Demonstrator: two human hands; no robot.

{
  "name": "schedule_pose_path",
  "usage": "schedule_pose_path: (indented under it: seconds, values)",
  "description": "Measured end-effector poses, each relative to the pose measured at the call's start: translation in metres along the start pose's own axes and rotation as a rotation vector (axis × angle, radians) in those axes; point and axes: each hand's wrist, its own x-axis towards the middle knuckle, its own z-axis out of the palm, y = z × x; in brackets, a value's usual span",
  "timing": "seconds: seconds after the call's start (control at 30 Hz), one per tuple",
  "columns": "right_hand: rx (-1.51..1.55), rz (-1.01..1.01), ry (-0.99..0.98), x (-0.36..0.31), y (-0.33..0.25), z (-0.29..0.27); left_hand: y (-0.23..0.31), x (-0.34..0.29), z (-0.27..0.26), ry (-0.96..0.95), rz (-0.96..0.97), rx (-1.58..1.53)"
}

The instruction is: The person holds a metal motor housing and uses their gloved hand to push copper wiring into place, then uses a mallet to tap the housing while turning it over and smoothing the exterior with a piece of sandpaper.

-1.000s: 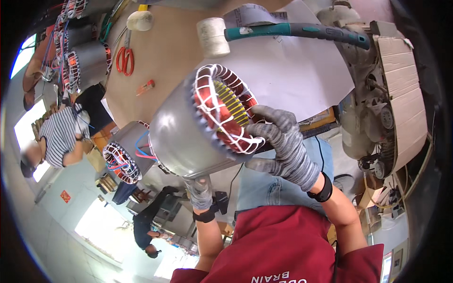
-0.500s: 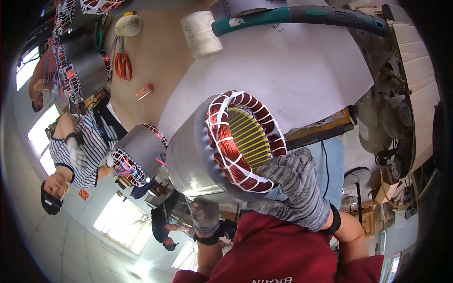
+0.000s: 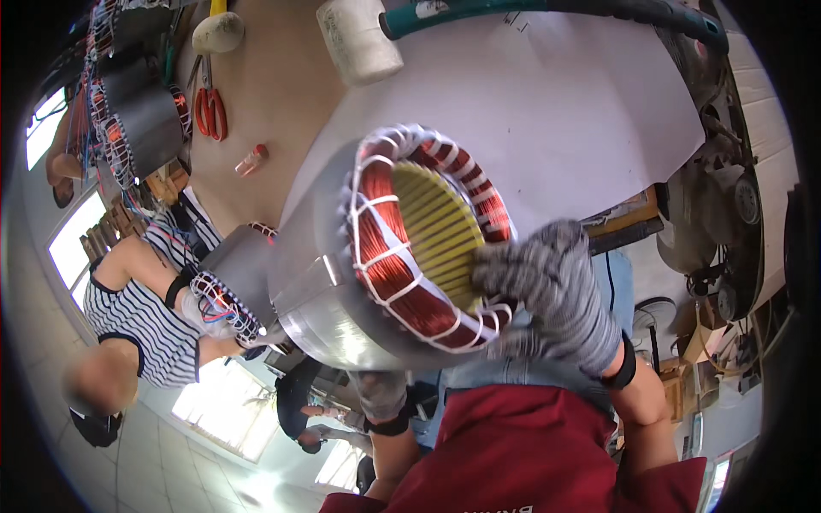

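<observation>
A motor stator [image 3: 321, 291] with a grey metal shell is held tilted in front of me. Red copper windings [image 3: 380, 227] laced with white cord ring its near end, and yellow slot strips line the bore. My right hand [image 3: 556, 295], in a grey knitted glove, grips the winding rim on the right, fingers in the bore's mouth and thumb outside. My left hand [image 3: 379, 395], also gloved, bears against the shell's underside; its fingertips are hidden behind the stator.
On the worktable [image 3: 265, 94] lie a white-headed mallet [image 3: 359, 43], red-handled scissors [image 3: 210, 111], a small red-capped bottle [image 3: 251, 160] and a yellow-handled mallet [image 3: 219, 32]. White sheeting [image 3: 547, 128] covers the right. A co-worker in stripes [image 3: 162, 316] handles another stator [image 3: 248, 265] at left.
The stator has turned and shifted left and slightly upward in the view, with both hands still on it. The striped co-worker has leaned in, a gloved hand now at the other stator's windings.
</observation>
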Motion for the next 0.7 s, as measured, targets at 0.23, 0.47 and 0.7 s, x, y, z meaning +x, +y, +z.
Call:
schedule_pose_path:
  seconds: [0.23, 0.47, 0.7]
  values:
    - [-0.034, 0.215, -0.084, 0.003, -0.039, -0.018, 0.028, -0.004, 0.010, 0.074, 0.015, 0.017]
    - [0.048, 0.130, -0.037, 0.009, -0.012, -0.005, 0.014, 0.029, 0.011, -0.133, 0.116, -0.229]
    - [0.032, -0.044, 0.017, 0.027, 0.009, 0.006, -0.005, 0.032, 0.010, -0.240, 0.108, -0.179]
